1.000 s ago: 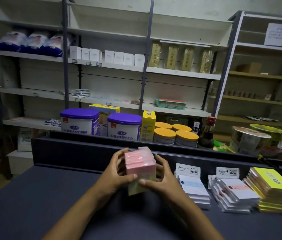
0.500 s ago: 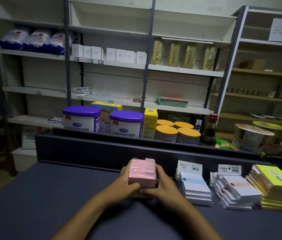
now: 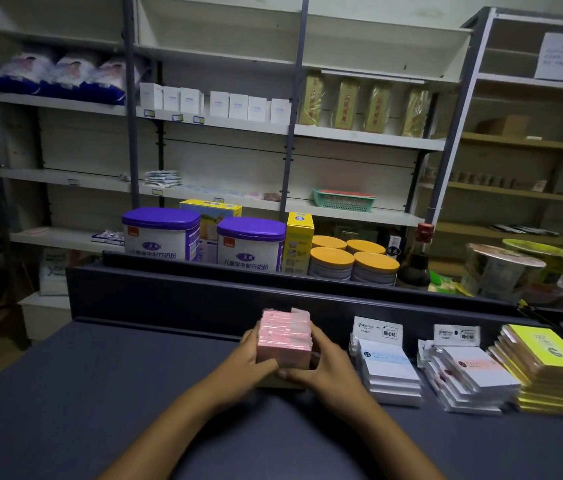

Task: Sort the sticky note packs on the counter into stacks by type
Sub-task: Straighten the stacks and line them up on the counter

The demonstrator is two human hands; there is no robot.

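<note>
Pink packs [image 3: 285, 336], a whole block of them, are held between the two hands on the dark table [image 3: 100, 393], just in front of its raised back wall. The left hand [image 3: 250, 362] is wrapped round the block's left side, thumb laid across the front face; the right hand [image 3: 330, 367] is curled round the right side, its fingers tucked low at the front corner. So each grip is closed on the pink stack, pressing it from either side. Whether the bottom pack is fully down on the table cannot be told, since the base is hidden by fingers and shadow.

Just to the right of the right-hand grip, a stack of white packs with a pale blue band [image 3: 389, 374] is seen, squared up fairly well, a header card standing at its far end. Further right again, a second white stack with an orange-pink band [image 3: 474, 381] is fanned out, its packs slipped sideways. Beyond that, well apart from the grips, a yellow stack [image 3: 546, 365] is piled up, also slightly stepped.

No loose packs are visible anywhere on the table. By that reading, the sorting looks nearly finished: four types, four piles. What seems left is the pink stack being squared and released, and perhaps the fanned pile being tidied.
</note>
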